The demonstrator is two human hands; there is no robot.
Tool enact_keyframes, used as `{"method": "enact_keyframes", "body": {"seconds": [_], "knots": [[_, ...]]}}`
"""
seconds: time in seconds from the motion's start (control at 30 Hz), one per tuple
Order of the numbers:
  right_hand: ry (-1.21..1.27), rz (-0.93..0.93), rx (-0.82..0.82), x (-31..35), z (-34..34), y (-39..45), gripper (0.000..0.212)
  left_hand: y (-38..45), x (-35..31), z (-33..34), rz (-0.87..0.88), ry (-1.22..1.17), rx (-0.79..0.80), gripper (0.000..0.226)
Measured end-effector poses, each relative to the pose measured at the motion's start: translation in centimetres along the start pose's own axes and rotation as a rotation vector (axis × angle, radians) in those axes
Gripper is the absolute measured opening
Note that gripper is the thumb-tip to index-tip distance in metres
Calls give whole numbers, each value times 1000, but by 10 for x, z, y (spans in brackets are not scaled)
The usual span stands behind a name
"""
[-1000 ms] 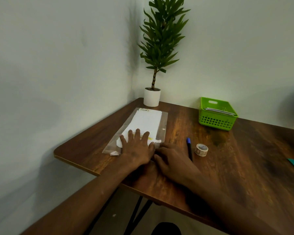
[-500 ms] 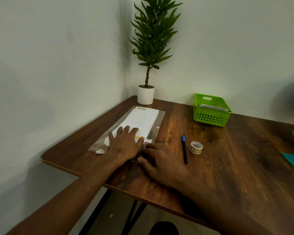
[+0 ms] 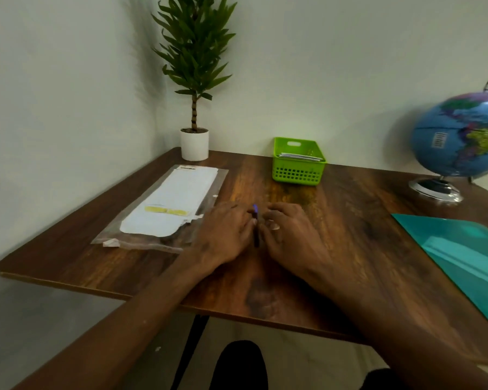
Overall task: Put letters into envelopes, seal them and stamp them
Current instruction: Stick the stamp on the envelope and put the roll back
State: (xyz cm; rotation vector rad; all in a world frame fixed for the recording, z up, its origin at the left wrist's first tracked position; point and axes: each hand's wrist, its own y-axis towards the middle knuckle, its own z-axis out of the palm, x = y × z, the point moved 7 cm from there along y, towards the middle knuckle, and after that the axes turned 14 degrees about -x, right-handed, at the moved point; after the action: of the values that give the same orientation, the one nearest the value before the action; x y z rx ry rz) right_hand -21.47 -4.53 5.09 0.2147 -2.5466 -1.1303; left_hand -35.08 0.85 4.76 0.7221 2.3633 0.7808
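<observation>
Your left hand point(image 3: 223, 235) and right hand point(image 3: 290, 235) rest palm-down on the surface point(image 3: 350, 249), close together, with a pen point(image 3: 255, 229) lying between them. Its blue cap shows at the far end; the barrel runs toward you between the two hands. Both sets of fingers are loosely curved over the wood. Whether either hand actually grips the pen cannot be told from this view; the fingertips at most touch it.

The envelopes point(image 3: 172, 206), a white stack with a yellow strip across it, lie inside a clear plastic sleeve point(image 3: 209, 192) just to the left of your left hand, untouched. A green basket point(image 3: 297, 167) holding papers stands farther back, well apart from both hands. A teal folder point(image 3: 462, 260) lies at the right edge. A potted plant point(image 3: 194, 130) and a globe point(image 3: 459, 142) stand at the rear.

Judgement: no letter is yet in an envelope; filling, sealing and stamping all remain.

Risks noted:
- The pen is round and lies loose; a nudge from either hand could roll it toward the near edge.
- The sleeve is slick and its near end looks crumpled; pulling envelopes out one-handed could drag the whole pack along the surface.
- The exposed yellow strip, if adhesive, may catch on the sleeve or a neighbouring envelope.
- No stamps are identifiable in view; locate them first.
</observation>
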Motion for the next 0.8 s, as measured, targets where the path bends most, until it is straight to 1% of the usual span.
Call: {"method": "enact_keyframes", "body": {"seconds": [0.07, 0.13, 0.23, 0.33, 0.43, 0.53, 0.6, 0.7, 0.8], "knots": [[-90, 33, -9, -32, -12, -6, 27, 3, -17, 13, 19, 51, 26, 45], [-122, 72, 1, -62, -20, -11, 26, 7, -22, 28, -7, 92, 99, 55], [-157, 93, 48, -96, -20, -7, 33, 16, -12, 40, -65, 77, 197, 69], [-143, 135, 83, -127, -9, 6, 30, 40, -3, 48, -87, 74, 260, 76], [-112, 173, 133, -155, 9, 23, 30, 72, -18, 68, -23, -45, 365, 74], [-110, 138, 186, -168, 27, 29, 31, 84, -42, 93, 58, -140, 525, 64], [-79, 133, 175, -169, 29, 27, 30, 80, -50, 106, 86, -106, 609, 56], [-67, 162, 143, -164, 23, 27, 27, 83, -59, 111, 61, 64, 614, 53], [4, 266, 193, -153, 17, 29, 27, 85, -60, 103, 12, 127, 601, 59]]}}
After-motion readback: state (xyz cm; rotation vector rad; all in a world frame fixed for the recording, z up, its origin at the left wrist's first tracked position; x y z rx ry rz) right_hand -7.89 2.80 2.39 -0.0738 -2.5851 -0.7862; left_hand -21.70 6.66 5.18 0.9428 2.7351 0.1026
